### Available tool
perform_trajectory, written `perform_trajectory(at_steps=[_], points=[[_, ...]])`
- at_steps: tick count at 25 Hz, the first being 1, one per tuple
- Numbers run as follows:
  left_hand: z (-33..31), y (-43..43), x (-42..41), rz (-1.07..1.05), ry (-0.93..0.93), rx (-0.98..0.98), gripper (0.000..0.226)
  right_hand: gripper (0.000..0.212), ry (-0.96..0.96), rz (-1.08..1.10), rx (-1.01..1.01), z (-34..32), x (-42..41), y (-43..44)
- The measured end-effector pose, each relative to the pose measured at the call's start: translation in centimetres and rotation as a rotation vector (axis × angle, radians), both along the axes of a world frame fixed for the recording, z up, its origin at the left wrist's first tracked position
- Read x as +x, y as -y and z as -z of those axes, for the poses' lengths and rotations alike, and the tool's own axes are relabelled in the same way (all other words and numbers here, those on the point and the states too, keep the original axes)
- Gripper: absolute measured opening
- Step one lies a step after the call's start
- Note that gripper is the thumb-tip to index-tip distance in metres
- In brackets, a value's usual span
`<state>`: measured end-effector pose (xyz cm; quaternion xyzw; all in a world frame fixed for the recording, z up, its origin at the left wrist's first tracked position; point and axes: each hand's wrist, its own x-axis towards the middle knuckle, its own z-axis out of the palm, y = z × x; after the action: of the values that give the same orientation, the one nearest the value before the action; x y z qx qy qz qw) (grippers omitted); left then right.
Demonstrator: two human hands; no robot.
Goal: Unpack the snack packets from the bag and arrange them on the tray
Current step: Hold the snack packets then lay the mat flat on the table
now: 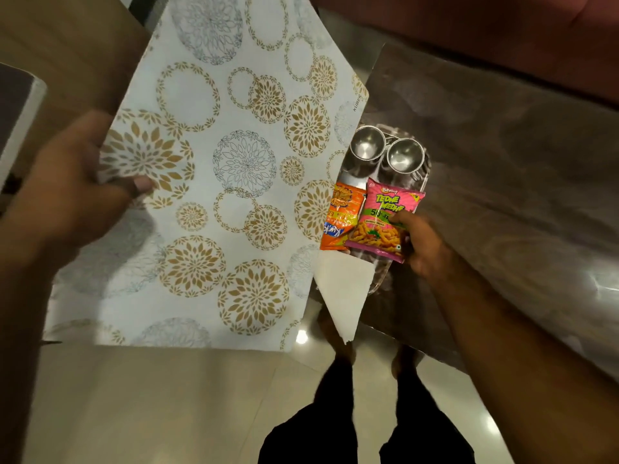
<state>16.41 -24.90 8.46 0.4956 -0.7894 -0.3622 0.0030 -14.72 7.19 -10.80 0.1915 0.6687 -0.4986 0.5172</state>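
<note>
A large white paper bag [227, 182] with gold and grey flower circles fills the middle of the view. My left hand [77, 192] grips its left edge and holds it up. My right hand [418, 242] is shut on a pink snack packet [385, 219] at the packet's right edge, over a steel tray [420, 182]. An orange snack packet [341, 216] lies beside the pink one on the tray, its left side hidden by the bag.
Two steel cups [365, 144] [403, 155] stand at the tray's far end. The tray rests on a glossy dark table [502, 162]. A white flap [345, 289] of the bag hangs over the table's near corner. My legs and the tiled floor [167, 403] show below.
</note>
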Motion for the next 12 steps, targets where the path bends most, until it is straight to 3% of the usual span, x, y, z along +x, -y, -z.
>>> perform_trajectory(at_steps=[7, 12], points=[[-4.0, -3.3, -1.1, 0.014, -0.096, 0.068, 0.058, 0.072, -0.44, -0.116, 0.12, -6.5, -1.6, -0.4], [-6.2, -3.6, -1.6, 0.124, -0.117, 0.258, 0.044, 0.07, -0.69, -0.259, 0.165, -12.2, -2.4, 0.5]])
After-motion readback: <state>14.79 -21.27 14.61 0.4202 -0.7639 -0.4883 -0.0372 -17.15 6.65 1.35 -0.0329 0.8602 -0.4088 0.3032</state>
